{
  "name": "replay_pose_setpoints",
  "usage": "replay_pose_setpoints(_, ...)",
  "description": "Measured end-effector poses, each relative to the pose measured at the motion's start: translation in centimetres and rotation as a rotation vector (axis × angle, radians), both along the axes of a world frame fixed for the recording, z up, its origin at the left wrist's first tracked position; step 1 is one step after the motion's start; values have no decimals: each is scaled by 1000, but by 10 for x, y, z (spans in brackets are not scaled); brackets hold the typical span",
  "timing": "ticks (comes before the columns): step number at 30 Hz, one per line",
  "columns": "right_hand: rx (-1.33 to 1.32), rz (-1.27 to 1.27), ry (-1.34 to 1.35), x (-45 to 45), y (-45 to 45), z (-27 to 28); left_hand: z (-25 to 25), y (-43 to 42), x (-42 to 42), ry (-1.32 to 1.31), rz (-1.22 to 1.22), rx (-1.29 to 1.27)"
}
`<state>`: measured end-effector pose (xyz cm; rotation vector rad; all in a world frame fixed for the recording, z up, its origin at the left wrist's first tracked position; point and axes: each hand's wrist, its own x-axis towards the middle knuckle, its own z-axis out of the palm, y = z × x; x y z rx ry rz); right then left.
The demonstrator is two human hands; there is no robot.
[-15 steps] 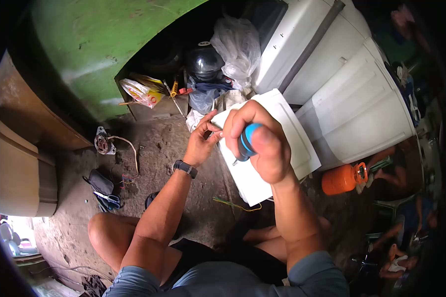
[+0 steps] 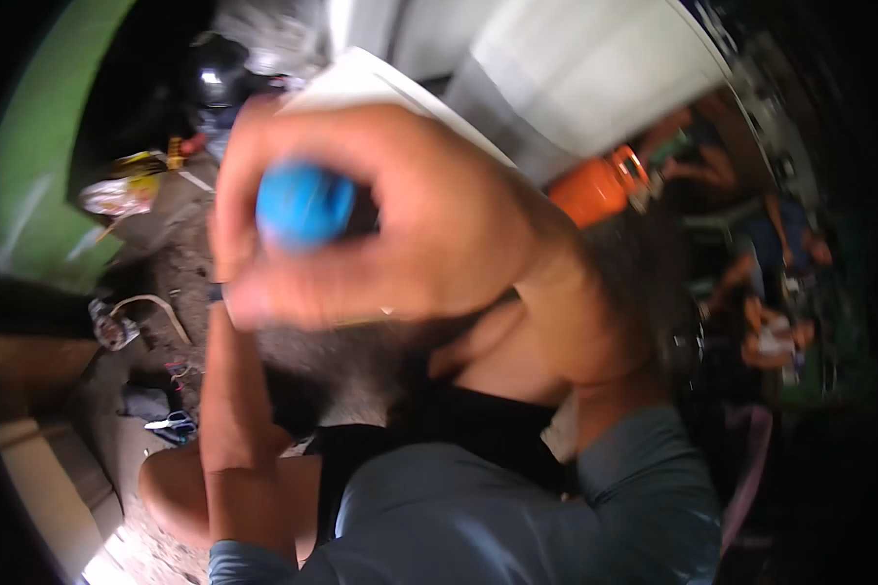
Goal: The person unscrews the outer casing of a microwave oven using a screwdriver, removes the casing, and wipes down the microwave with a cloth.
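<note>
Wrapping round a blue handle [image 2: 304, 203], the right hand [image 2: 449, 210] mostly hides the left hand [image 2: 213, 239], whose hold I can't discern.

One blue handle [image 2: 302, 203], one orange cylinder [image 2: 588, 191], one black helmet [image 2: 219, 76] and one pair of scissors [image 2: 173, 423] show.

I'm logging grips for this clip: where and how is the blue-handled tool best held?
Probably around its blue handle, coming from the camera's side: it points its rounded end that way, and the right hand curls around it. The working tip is hidden.
</note>
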<state>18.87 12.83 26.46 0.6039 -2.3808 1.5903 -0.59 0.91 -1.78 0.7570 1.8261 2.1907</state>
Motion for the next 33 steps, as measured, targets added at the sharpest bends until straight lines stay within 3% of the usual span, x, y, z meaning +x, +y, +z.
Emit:
replay_pose_setpoints(1, 83, 25, -108, 24, 6, -8, -3, -1, -2, -13, -18, 27)
replay_pose_setpoints(2, 233, 76, -496, 54, 13, -14, -5, 0, -3, -22, -40, 43)
replay_pose_setpoints(3, 315, 115, -648, 83, 18, -37, 14, 2, 7, -56, -67, 90)
replay_pose_setpoints(5, 449, 159, -863, 158, 26, -103, 5, 0, 2, -47, -69, 63)
replay_pose_setpoints(8, 597, 59, -1214, 239, 17, -112, 12, -2, 4, 71, -43, 12)
replay_pose_setpoints(12, 491, -380, -1200, 325, -15, -141, 4, 2, -7, 228, 9, -57)
replay_pose_setpoints(13, 481, -462, -1147, 337, -24, -138, 9, 0, -4, 61, -91, -62)
replay_pose_setpoints(16, 501, -547, -1119, 341, -27, -123, 0, 11, -15, 150, -68, 0)
replay_pose_setpoints(22, 575, -365, -1396, 337, -31, -106, 11, 12, -10, 152, -44, -20)
replay_pose_setpoints(26, 686, -237, -1373, 348, -23, -112, 3, 7, -14, 212, -33, -23)
replay_pose_setpoints(28, 651, -207, -1472, 349, -17, -123, -23, -1, -29, -6, -76, 2)
replay_pose_setpoints(33, 757, -15, -1497, 329, -7, -122, 12, 6, -7, 69, -24, -7)
